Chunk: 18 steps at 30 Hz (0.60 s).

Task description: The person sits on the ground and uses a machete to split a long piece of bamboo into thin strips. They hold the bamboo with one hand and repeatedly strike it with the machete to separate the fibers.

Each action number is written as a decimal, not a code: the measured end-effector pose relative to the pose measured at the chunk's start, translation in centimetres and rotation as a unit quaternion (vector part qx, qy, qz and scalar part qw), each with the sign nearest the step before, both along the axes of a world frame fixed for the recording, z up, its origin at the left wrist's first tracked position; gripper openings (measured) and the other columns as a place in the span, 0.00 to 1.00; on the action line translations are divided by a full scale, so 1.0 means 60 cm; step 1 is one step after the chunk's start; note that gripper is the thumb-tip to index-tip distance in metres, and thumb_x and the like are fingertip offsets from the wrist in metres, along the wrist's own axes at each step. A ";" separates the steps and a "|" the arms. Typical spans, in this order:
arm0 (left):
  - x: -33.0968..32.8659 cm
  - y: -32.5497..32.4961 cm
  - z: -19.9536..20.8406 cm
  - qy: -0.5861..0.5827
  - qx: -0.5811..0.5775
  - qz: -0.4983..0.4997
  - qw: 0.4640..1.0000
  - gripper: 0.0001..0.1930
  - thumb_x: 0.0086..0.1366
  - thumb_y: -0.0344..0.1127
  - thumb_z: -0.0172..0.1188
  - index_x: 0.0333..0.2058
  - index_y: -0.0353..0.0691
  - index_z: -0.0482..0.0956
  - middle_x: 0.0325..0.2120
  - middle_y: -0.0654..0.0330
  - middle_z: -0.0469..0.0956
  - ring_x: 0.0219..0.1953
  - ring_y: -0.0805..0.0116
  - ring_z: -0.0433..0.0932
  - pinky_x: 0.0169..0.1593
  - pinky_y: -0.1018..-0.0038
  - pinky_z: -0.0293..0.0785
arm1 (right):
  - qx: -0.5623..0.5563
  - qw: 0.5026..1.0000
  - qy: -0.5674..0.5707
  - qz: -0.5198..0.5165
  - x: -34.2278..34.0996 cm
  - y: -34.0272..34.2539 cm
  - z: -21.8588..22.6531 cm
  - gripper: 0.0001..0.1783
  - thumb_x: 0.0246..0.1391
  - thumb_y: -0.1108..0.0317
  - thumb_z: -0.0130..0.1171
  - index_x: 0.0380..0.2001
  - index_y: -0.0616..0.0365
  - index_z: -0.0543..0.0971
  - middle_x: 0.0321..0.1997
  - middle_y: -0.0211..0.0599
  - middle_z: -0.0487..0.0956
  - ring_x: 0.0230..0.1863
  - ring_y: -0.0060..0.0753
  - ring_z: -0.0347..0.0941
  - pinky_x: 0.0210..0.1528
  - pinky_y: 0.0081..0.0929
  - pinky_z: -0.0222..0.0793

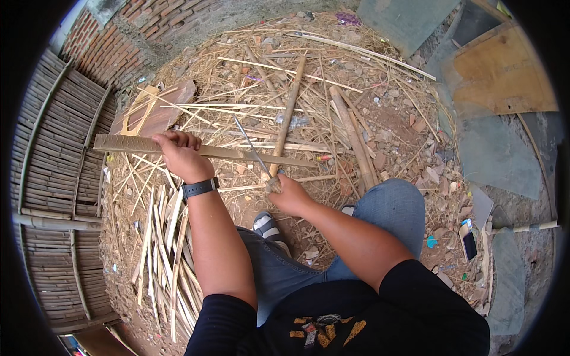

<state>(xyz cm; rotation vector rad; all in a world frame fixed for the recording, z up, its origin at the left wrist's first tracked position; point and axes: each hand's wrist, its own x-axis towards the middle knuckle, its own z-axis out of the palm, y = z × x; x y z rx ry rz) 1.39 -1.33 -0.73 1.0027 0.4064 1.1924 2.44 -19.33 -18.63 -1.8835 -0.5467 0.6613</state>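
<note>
Left grip [183,157] on bamboo strip [228,153]

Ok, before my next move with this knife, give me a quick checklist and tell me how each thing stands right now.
1. Left hand gripping the flat strip: ok, it is closed around it.
2. Right hand on the knife: ok, wrapped around the handle.
3. Left fingers apart from the blade: ok, the blade crosses the strip farther right.
4. Blade touching the strip: cannot tell from this one view.
5. Ground free of loose pieces: not ok, a pile of sticks lies left of the sandal.
</note>
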 end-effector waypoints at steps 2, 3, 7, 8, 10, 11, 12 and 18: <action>0.001 0.000 0.000 0.003 0.000 -0.001 1.000 0.22 0.79 0.58 0.41 0.29 0.50 0.65 0.19 0.71 0.57 0.19 0.77 0.52 0.26 0.76 0.53 | -0.004 1.000 0.002 0.001 0.001 0.000 -0.003 0.26 0.49 0.60 0.67 0.46 0.67 0.73 0.41 0.61 0.81 0.46 0.61 0.79 0.48 0.48 0.74; 0.001 0.000 -0.001 0.004 0.000 -0.001 1.000 0.22 0.79 0.58 0.41 0.29 0.50 0.65 0.19 0.71 0.57 0.19 0.77 0.52 0.26 0.76 0.53 | -0.002 1.000 0.003 0.000 0.000 0.000 -0.003 0.26 0.49 0.60 0.67 0.46 0.67 0.73 0.41 0.61 0.81 0.46 0.61 0.79 0.48 0.48 0.74; 0.000 0.001 -0.002 0.002 0.000 0.001 1.000 0.22 0.78 0.58 0.42 0.29 0.50 0.65 0.19 0.71 0.57 0.19 0.77 0.52 0.26 0.76 0.53 | -0.013 1.000 0.012 0.005 0.000 -0.001 0.006 0.26 0.50 0.62 0.65 0.50 0.66 0.73 0.44 0.59 0.81 0.48 0.59 0.79 0.50 0.45 0.73; 0.000 0.002 -0.001 0.003 0.001 0.002 1.000 0.22 0.78 0.58 0.42 0.29 0.50 0.65 0.19 0.71 0.57 0.19 0.77 0.52 0.26 0.76 0.53 | -0.021 1.000 0.016 0.008 0.000 -0.001 0.008 0.27 0.50 0.63 0.64 0.52 0.66 0.74 0.46 0.58 0.81 0.49 0.58 0.79 0.52 0.44 0.72; 0.000 0.000 -0.001 0.006 0.001 0.001 1.000 0.22 0.78 0.58 0.42 0.29 0.50 0.65 0.19 0.71 0.57 0.19 0.76 0.52 0.26 0.77 0.53 | -0.017 1.000 0.007 0.003 -0.002 -0.002 0.007 0.27 0.50 0.63 0.64 0.51 0.66 0.74 0.46 0.59 0.81 0.50 0.59 0.79 0.52 0.44 0.72; 0.000 0.001 -0.003 0.001 0.004 0.001 1.000 0.22 0.78 0.58 0.43 0.30 0.48 0.66 0.19 0.70 0.57 0.19 0.76 0.52 0.26 0.76 0.53 | -0.016 1.000 0.002 0.000 -0.002 -0.002 0.006 0.27 0.50 0.62 0.64 0.51 0.66 0.74 0.46 0.59 0.81 0.50 0.59 0.79 0.52 0.45 0.72; 0.001 0.003 -0.004 -0.004 0.007 0.000 1.000 0.22 0.78 0.57 0.44 0.31 0.47 0.66 0.19 0.70 0.57 0.20 0.76 0.53 0.26 0.76 0.52 | -0.012 1.000 -0.005 -0.002 -0.003 -0.001 0.002 0.27 0.50 0.62 0.65 0.50 0.66 0.73 0.44 0.60 0.81 0.49 0.60 0.79 0.50 0.46 0.73; 0.002 0.003 -0.005 -0.003 0.008 -0.002 1.000 0.21 0.79 0.56 0.41 0.30 0.50 0.66 0.19 0.70 0.58 0.19 0.76 0.52 0.26 0.77 0.53 | -0.009 1.000 -0.024 -0.007 -0.004 0.003 -0.015 0.29 0.49 0.60 0.67 0.49 0.67 0.72 0.42 0.62 0.81 0.47 0.62 0.79 0.48 0.49 0.74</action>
